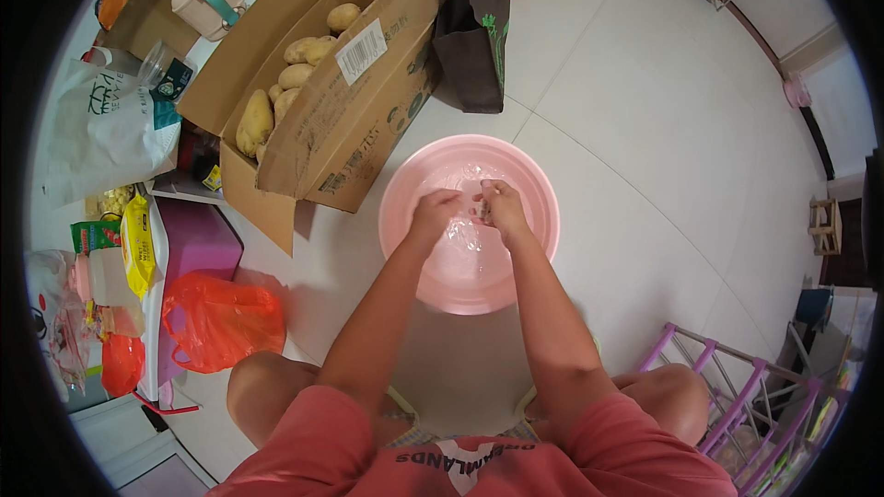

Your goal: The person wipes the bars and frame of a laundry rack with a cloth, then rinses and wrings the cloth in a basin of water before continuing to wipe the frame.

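A round pink plastic basin (pixel 469 293) stands on the tiled floor in front of me, with rippling water in it. Over its left half is my left hand (pixel 436 212), slightly blurred, with fingers bent towards the middle; nothing shows in it. My right hand (pixel 503 207) is over the right half, its fingers curled around a small pale object (pixel 486 211) that is mostly hidden. What this object is cannot be told. The two hands are close together but apart.
An open cardboard box (pixel 387 131) of potatoes (pixel 255 123) stands beyond the basin to the left, with a dark tote bag (pixel 473 48) beside it. A red plastic bag (pixel 224 321) lies on the left. A rack with purple parts (pixel 739 386) stands at the lower right.
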### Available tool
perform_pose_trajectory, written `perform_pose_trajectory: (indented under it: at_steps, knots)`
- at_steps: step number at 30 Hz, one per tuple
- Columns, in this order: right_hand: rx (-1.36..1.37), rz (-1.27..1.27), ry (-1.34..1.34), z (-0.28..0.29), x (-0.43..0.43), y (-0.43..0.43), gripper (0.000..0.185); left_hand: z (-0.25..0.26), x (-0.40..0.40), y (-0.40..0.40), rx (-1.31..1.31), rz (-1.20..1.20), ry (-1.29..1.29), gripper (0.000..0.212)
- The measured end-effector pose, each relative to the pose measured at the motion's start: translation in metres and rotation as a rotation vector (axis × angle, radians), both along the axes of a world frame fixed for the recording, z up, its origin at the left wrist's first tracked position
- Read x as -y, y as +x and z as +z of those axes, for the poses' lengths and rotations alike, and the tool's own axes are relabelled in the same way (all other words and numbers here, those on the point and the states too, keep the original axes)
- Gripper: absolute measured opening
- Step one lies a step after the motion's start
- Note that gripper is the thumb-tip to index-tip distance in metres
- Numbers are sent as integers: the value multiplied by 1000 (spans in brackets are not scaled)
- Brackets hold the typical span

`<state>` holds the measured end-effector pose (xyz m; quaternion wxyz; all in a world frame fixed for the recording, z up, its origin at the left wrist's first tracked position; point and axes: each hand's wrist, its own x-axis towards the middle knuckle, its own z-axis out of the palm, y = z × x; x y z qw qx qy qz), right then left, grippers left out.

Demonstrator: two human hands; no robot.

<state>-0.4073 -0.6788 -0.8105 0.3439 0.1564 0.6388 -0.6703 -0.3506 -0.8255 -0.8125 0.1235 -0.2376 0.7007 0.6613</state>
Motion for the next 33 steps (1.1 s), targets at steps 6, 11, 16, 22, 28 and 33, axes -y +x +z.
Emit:
perform_pose_trajectory:
  at_steps: [6, 11, 16, 22, 28, 33]
  knots:
    - [161, -53, -582, 20, 10, -3, 63, 1, -11, 0, -176, -17, -259, 35]
    - [-108, -29, 112, 34, 3, -10, 56, 40, -6, -15, -182, 116, -168, 27]
    - [57, -53, -202, 146, -23, 22, 24, 159, -24, 2, -156, 44, -227, 33]
    - [-164, -17, -330, 322, -56, 55, 29, 360, -34, 20, -127, -233, -342, 33]
    - [123, -329, -729, 543, -99, 89, 20, 579, -47, 33, -47, -297, 315, 15]
    - [12, -328, -756, 684, -123, 141, 34, 711, -83, 56, -168, -573, 383, 17]
